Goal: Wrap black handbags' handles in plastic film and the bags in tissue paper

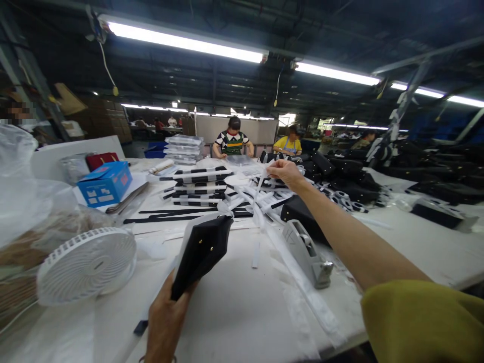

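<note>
My left hand is low in the view, closed round the bottom edge of a flat black bag piece with small gold studs, held upright above the white table. My right hand reaches far out over the table, fingers pinched on a thin white strip lifted from a heap of white strips. A grey tape dispenser stands under my right forearm. Black straps wrapped in white paper lie stacked beyond the bag piece.
A white table fan lies at the left beside clear plastic bags and a blue box. Black bags are piled at the right. Two people sit at the far end of the table.
</note>
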